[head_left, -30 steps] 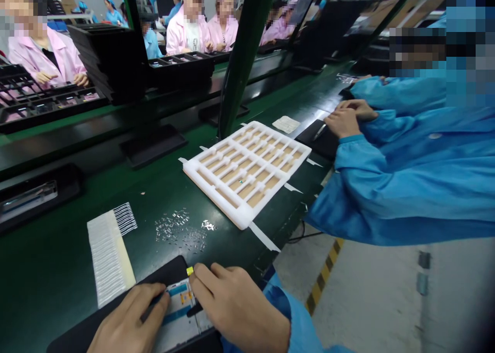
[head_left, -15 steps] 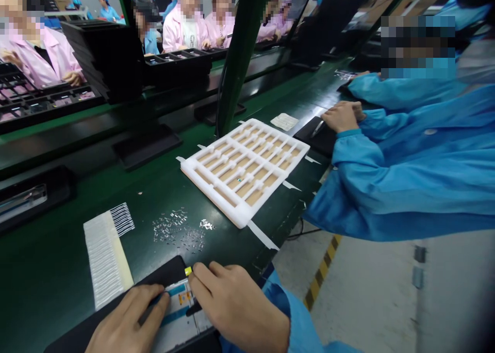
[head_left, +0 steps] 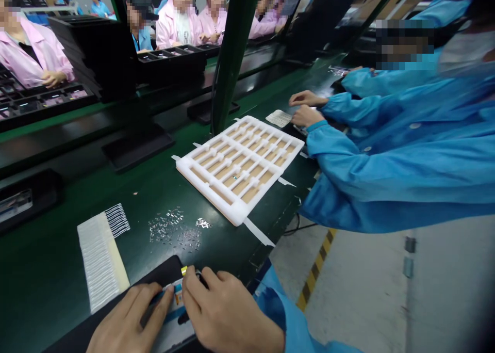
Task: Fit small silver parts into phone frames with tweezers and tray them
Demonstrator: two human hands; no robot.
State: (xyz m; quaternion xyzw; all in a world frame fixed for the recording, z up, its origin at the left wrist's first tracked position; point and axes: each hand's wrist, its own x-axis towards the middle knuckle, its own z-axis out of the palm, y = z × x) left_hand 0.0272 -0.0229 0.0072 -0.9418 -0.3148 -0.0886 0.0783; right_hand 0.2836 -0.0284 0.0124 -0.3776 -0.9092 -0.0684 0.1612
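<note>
An opened phone body [head_left: 170,333], silver with blue strips, lies on a black tray [head_left: 166,268] at the bottom of the view. My left hand [head_left: 126,319] grips it at its left side, fingers bent and fingertips pressed on the far left edge. My right hand [head_left: 230,309] is closed over its right part, thumb and forefinger pinched together near the far edge. A yellow tab [head_left: 184,271] shows by those fingertips. Whatever is between them is mostly hidden, with only a dark bit visible.
Beyond the tray are small metal pieces [head_left: 176,229] scattered on the green bench [head_left: 154,188]. A sheet of thin white strips [head_left: 98,260] lies left, a white slotted foam frame [head_left: 242,170] ahead. A co-worker's blue sleeve [head_left: 348,162] reaches in at right. Stacked black trays [head_left: 93,59] stand behind.
My right hand has shifted slightly left and closer to my left hand, covering more of the phone body. The co-worker's hands have moved further away along the bench. The view has shifted a little.
</note>
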